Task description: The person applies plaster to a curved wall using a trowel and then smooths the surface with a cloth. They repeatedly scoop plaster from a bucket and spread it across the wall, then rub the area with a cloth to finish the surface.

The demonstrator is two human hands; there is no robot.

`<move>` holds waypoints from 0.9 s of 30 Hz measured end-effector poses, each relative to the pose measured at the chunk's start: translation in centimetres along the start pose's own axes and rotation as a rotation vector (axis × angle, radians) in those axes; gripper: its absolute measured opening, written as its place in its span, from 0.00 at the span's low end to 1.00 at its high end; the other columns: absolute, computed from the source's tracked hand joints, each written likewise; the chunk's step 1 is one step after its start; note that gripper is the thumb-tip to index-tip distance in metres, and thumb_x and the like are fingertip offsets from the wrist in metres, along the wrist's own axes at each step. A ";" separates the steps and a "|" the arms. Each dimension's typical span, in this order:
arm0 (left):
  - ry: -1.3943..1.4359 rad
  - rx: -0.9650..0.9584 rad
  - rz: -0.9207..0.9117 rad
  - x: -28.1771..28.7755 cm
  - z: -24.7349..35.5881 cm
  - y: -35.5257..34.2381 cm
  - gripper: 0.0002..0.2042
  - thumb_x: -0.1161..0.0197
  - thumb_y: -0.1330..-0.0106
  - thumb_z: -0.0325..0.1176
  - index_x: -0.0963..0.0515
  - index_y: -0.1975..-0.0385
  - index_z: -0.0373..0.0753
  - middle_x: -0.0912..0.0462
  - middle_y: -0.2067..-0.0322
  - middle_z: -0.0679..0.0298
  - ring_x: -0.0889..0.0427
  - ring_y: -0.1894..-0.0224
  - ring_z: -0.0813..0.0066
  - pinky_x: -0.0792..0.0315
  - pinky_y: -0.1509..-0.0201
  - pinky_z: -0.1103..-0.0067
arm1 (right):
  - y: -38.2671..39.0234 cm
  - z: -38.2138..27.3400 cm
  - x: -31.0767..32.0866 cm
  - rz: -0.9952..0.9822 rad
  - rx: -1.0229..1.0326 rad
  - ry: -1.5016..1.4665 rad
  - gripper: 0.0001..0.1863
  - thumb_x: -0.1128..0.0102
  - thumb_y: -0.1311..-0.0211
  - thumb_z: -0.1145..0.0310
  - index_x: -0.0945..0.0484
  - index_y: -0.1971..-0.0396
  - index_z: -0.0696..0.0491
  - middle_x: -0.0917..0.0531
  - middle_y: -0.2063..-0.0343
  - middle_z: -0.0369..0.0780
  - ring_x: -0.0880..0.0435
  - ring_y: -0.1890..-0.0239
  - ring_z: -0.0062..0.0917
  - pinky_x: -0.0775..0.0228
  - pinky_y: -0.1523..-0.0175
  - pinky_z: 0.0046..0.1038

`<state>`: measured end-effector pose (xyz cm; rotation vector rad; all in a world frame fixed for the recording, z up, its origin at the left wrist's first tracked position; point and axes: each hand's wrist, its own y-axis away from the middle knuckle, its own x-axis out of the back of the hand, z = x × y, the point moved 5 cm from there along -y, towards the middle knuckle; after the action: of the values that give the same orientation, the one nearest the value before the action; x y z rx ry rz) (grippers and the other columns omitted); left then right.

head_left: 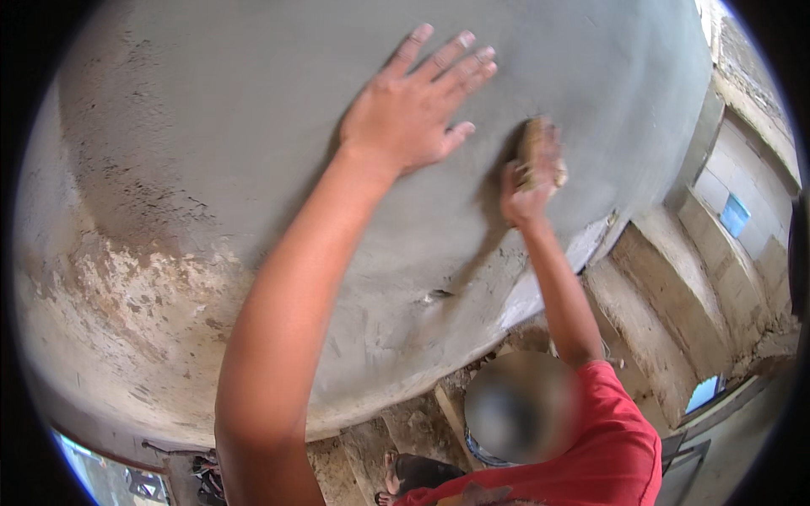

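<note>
In front of me a curved-looking wall (278, 93) is coated with smooth grey plaster. My left hand (405, 110) lies flat on the upper part of it, fingers spread, holding nothing. To its right and a little lower, my right hand (531, 190) presses a yellowish-brown sponge (533, 143) against the plaster. Motion blurs this hand, but the sponge shows along its left side and between the fingers. Below the right hand, a small dark gouge (439, 294) marks the surface. The wall's lower left (160, 291) is rough, with patchy, flaking old coating.
Concrete steps (666, 278) rise at the right, with a light blue piece (735, 215) on the block wall beside them. Below my right arm is a blurred round shape (519, 405) with a dark rim under it. A bare foot (391, 479) shows on the dusty ground.
</note>
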<state>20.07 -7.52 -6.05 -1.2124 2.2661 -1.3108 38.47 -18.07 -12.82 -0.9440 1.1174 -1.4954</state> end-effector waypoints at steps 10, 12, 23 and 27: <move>-0.013 0.017 0.012 -0.1 0.1 0.0 0.38 0.44 0.24 0.63 0.45 0.16 0.64 0.39 0.19 0.84 0.44 0.17 0.81 0.54 0.10 0.61 | -0.1 4.1 -3.8 -0.001 -0.052 0.006 0.37 0.50 0.20 0.56 0.42 0.18 0.57 0.41 0.17 0.49 0.52 0.14 0.52 0.64 0.15 0.58; -0.019 0.016 0.018 0.0 0.0 0.0 0.38 0.44 0.24 0.63 0.45 0.16 0.64 0.38 0.19 0.84 0.43 0.17 0.81 0.53 0.10 0.61 | -0.9 5.2 -2.8 0.013 -0.130 0.023 0.36 0.53 0.18 0.54 0.42 0.18 0.57 0.42 0.17 0.50 0.52 0.14 0.52 0.64 0.15 0.58; 0.134 -0.057 0.083 0.6 -0.1 -0.3 0.38 0.42 0.25 0.60 0.36 0.20 0.47 0.34 0.20 0.69 0.40 0.17 0.71 0.53 0.12 0.56 | 0.0 4.2 -1.7 0.050 -0.148 0.004 0.39 0.53 0.17 0.49 0.42 0.19 0.60 0.39 0.20 0.55 0.43 0.18 0.55 0.57 0.16 0.53; 0.134 -0.045 0.082 0.5 0.0 -0.2 0.38 0.43 0.25 0.60 0.36 0.19 0.48 0.36 0.19 0.70 0.42 0.17 0.71 0.54 0.12 0.55 | -1.3 11.8 -2.5 0.100 -0.629 -0.081 0.40 0.58 0.15 0.46 0.43 0.20 0.63 0.40 0.20 0.59 0.43 0.18 0.55 0.56 0.16 0.50</move>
<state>19.87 -7.91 -5.79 -1.0627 2.4232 -1.3545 49.73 -17.66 -8.42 -1.3323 1.5893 -1.0200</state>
